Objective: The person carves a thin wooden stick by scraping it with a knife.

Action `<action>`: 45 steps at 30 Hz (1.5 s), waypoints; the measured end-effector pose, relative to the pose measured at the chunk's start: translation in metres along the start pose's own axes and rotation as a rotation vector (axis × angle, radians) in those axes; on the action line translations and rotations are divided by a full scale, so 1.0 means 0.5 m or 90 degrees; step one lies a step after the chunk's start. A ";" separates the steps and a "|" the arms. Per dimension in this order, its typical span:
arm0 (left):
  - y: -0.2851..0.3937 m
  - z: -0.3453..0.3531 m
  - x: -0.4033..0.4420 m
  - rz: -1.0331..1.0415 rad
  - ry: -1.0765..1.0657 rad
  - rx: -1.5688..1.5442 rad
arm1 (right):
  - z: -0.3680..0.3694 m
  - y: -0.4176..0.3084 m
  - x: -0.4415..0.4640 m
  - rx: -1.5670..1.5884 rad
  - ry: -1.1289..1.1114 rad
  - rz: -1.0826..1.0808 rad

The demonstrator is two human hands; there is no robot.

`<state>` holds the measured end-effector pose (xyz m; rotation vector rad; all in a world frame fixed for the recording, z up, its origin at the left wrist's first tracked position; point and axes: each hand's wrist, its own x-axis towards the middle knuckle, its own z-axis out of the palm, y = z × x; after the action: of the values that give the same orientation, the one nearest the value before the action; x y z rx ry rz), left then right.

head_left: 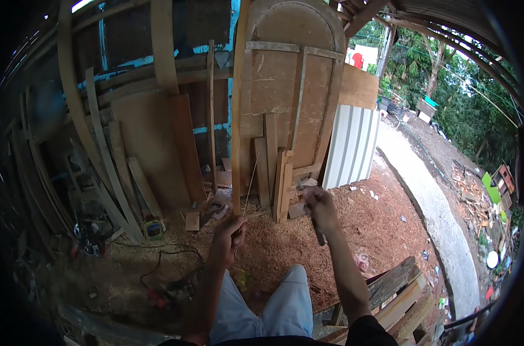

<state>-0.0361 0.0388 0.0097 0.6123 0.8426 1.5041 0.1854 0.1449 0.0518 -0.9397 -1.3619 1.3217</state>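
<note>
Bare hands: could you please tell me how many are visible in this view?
2: the left hand, around a thin stick left of centre, and the right hand, above the wood shavings, holding a blurred object.

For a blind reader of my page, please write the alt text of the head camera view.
A person's left hand holds a thin stick, while the right hand grips a dark, blurred object. Beyond them, wooden boards and a corrugated sheet lean upright above shavings covering the ground.
</note>
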 end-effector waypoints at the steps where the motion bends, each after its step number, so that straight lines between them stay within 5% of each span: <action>1: 0.004 0.008 0.004 0.012 -0.022 -0.027 | 0.014 0.008 -0.007 0.009 -0.034 -0.010; 17: 0.045 0.098 -0.048 0.119 -0.048 0.115 | 0.121 -0.085 -0.071 -0.042 -0.306 -0.058; 20: 0.036 0.103 -0.056 0.102 -0.046 0.131 | 0.114 -0.099 -0.073 -0.036 -0.285 -0.033; 22: 0.011 0.103 -0.051 0.254 -0.033 0.210 | 0.106 -0.101 -0.068 -0.043 -0.260 -0.029; 26: 0.002 0.124 -0.048 0.286 -0.006 0.282 | 0.091 -0.098 -0.061 -0.055 -0.226 -0.037; 28: -0.005 0.140 -0.042 0.402 0.024 0.362 | 0.091 -0.094 -0.059 -0.043 -0.199 -0.033; 42: -0.025 0.145 -0.036 0.412 0.073 0.476 | 0.077 -0.062 -0.011 -0.019 -0.155 -0.031; 45: -0.034 0.121 -0.058 0.398 0.053 0.494 | 0.071 -0.046 0.010 -0.057 -0.047 -0.089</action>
<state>0.0252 0.0194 0.0351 1.4973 1.3981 1.7341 0.1521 0.1391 0.0779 -0.8459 -1.5253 1.2075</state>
